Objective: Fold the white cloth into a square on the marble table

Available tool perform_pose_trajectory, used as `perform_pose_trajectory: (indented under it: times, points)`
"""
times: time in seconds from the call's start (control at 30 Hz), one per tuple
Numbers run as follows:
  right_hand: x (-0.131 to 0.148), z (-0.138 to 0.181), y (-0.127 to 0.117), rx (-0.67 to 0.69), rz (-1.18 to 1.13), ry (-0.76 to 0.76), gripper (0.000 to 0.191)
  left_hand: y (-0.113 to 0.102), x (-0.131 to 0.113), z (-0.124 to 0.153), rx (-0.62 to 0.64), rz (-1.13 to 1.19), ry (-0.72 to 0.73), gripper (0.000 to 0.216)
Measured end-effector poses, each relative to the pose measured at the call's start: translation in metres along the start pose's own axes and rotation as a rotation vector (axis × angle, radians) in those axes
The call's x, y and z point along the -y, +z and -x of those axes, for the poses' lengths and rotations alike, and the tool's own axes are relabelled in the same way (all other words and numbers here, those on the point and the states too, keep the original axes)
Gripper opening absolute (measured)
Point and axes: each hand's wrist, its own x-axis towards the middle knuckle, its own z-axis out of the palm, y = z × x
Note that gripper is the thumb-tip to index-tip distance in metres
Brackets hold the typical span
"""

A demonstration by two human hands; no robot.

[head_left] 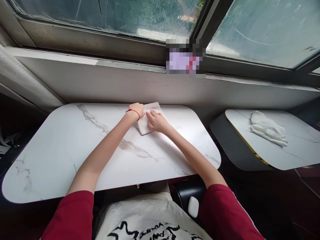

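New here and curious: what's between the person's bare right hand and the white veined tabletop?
In the head view, a pale fabric cloth lies between the right hand and the tabletop.

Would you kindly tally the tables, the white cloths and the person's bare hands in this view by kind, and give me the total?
Tables: 2 (near table, second table)
White cloths: 2 (near cloth, crumpled cloth on the second table)
Bare hands: 2 (left hand, right hand)
Total: 6
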Motion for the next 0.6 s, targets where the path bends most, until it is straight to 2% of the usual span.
perform_pose_trajectory:
  times: [0.13, 0.23, 0.3, 0.47, 0.6]
  points:
    - [-0.020, -0.027, 0.000, 0.012, -0.136, -0.070, 0.057, -0.007, 0.011, -0.004, -0.001, -0.028, 0.000, 0.039]
    - [-0.030, -0.040, 0.004, 0.027, -0.215, -0.102, 0.060, -0.004, 0.021, 0.000, -0.006, -0.032, -0.012, 0.040]
    - [-0.033, -0.043, 0.007, 0.017, -0.230, -0.112, 0.059, 0.008, 0.030, 0.007, -0.055, -0.040, 0.027, 0.040]
    - [-0.031, -0.041, 0.009, -0.065, -0.166, -0.152, 0.049, 0.056, 0.058, 0.033, -0.359, -0.008, 0.295, 0.042]
    - [-0.013, -0.041, -0.004, -0.089, -0.112, -0.275, 0.038, 0.071, 0.081, 0.056, -0.426, 0.009, 0.361, 0.035]
